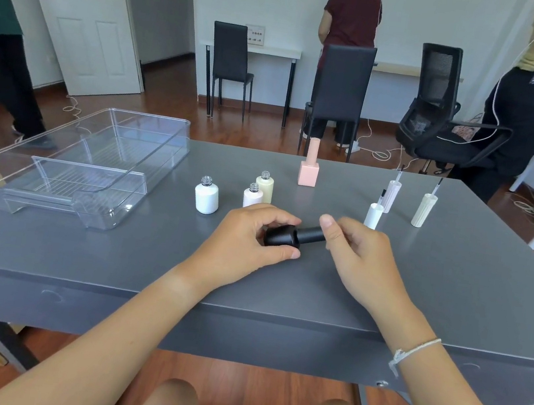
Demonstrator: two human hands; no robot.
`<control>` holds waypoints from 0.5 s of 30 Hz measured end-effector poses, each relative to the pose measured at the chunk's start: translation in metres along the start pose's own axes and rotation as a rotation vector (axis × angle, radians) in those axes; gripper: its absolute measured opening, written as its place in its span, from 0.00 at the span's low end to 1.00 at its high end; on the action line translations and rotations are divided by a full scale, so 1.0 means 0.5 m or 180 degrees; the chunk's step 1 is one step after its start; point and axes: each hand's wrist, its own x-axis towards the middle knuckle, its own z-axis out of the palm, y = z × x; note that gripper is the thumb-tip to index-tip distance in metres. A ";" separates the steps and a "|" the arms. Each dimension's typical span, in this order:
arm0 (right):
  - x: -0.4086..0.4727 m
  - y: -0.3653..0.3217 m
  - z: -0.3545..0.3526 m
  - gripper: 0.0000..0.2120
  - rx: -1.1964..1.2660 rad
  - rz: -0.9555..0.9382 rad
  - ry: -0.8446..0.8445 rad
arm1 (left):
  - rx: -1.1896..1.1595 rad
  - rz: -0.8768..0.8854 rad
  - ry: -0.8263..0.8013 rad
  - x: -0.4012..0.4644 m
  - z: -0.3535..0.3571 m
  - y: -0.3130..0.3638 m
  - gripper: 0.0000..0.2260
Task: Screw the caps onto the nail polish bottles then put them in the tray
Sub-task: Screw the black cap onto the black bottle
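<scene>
The person holds a matte black nail polish bottle (280,235) on its side just above the grey table (453,292), in front of the cluster of open bottles. The left hand (245,244) is curled around the bottle's wider body, while the right hand (356,247) pinches its slim black cylindrical cap (312,234) between thumb and fingers. The cap looks seated on the neck; whether it is fully tight cannot be told. To finish this step well, the left hand should probably keep the body steady while the right turns the cap along the bottle's axis, staying square to the thread until it stops, without forcing it. Counting from the black bottle: three uncapped bottles stand just beyond it, a white round one (206,195), a pale pink one (252,196) and a pale yellow-green one (264,186). Further back stands one capped square pink bottle (309,168). To the right stand three loose caps with brushes pointing up, one white (373,214), one pale pink ribbed (391,195), one cream ribbed (424,210). One clear plastic tray (56,167) sits well to the left, holding no bottles yet.
</scene>
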 end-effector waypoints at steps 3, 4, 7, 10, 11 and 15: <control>0.001 0.002 -0.002 0.09 0.0110 -0.0133 -0.0135 | -0.0008 0.0006 0.0009 -0.001 0.000 0.000 0.17; 0.001 0.003 -0.001 0.08 0.0053 -0.0166 -0.0169 | 0.0012 0.0015 0.0001 -0.001 0.000 0.001 0.17; 0.002 0.004 0.002 0.21 0.0000 -0.0022 -0.0093 | 0.0043 0.0026 -0.0024 -0.001 0.000 0.001 0.17; -0.001 0.002 0.000 0.15 0.0130 -0.0095 -0.0123 | -0.0017 -0.0001 0.0006 -0.001 0.000 0.001 0.17; -0.001 0.001 0.001 0.08 0.0119 -0.0184 -0.0202 | -0.0019 0.0004 0.0012 -0.001 0.000 0.001 0.17; 0.001 0.003 0.000 0.11 -0.0143 -0.0325 -0.0244 | 0.0063 0.0018 -0.0059 -0.001 0.000 0.002 0.16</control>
